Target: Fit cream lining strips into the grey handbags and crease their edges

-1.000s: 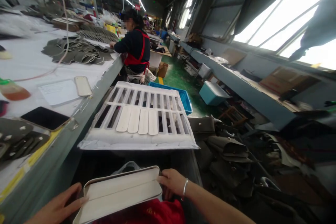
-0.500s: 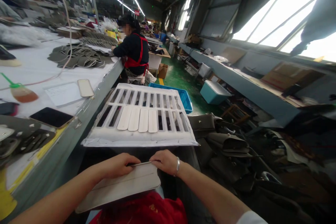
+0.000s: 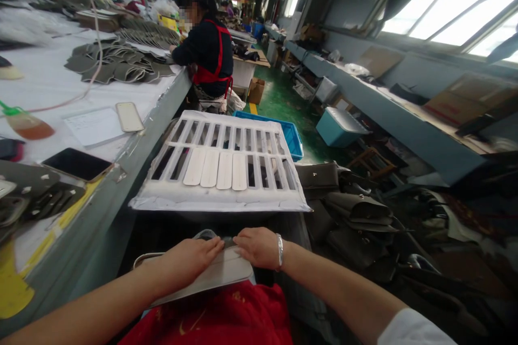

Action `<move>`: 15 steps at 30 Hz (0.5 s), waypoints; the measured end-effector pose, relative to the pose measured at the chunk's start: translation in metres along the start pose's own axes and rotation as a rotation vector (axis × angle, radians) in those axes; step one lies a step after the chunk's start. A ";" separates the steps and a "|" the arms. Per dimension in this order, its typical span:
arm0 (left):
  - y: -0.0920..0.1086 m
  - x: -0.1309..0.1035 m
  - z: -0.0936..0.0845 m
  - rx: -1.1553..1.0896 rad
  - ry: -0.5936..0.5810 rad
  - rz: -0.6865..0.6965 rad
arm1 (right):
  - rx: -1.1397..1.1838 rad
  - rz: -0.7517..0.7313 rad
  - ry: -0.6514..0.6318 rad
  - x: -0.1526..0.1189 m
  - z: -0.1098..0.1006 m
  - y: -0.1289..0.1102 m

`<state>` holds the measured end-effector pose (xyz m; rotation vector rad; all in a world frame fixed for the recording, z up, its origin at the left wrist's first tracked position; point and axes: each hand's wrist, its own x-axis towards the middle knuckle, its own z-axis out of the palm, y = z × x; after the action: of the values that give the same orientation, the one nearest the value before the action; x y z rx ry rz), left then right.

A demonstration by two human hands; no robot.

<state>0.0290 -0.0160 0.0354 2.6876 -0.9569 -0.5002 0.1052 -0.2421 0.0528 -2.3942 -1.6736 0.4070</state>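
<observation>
A pale, flat piece with rounded corners (image 3: 218, 274) lies across my lap over red cloth (image 3: 214, 315). My left hand (image 3: 190, 261) rests on its upper side, fingers stretched toward the middle and lying flat. From the right, my right hand (image 3: 257, 247), with a silver bracelet at the wrist, touches the piece's upper right part, its fingers extended close to the left fingertips. Just beyond the hands, a white slotted rack (image 3: 218, 202) carries several pale rounded strips (image 3: 225, 170) side by side.
On the left table (image 3: 151, 99) are a phone (image 3: 76, 164), a paper sheet (image 3: 93, 125), a glue bottle (image 3: 30, 126) and grey pieces (image 3: 117, 62). A person (image 3: 208, 48) sits ahead. Dark bags (image 3: 358, 210) are piled right; a blue crate (image 3: 293, 137) stands behind the rack.
My fingers have gone from gripping the pale piece's upper edge to lying flatter on it. The piece is now less tilted, and the view has shifted slightly downward and right.
</observation>
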 end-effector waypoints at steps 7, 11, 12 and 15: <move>0.009 0.001 -0.008 0.149 -0.025 0.038 | 0.082 0.143 -0.117 0.023 -0.013 0.004; 0.007 0.002 0.000 0.160 0.003 0.040 | 0.293 0.069 -0.264 0.042 -0.009 0.019; 0.005 0.002 0.001 0.139 0.010 0.034 | 0.361 0.061 -0.300 0.046 -0.008 0.022; -0.006 -0.002 -0.010 -0.034 -0.011 0.048 | 0.557 0.080 -0.386 0.059 -0.008 0.028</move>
<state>0.0347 -0.0085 0.0425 2.6281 -1.0039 -0.5176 0.1518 -0.1959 0.0450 -2.0460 -1.3459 1.2325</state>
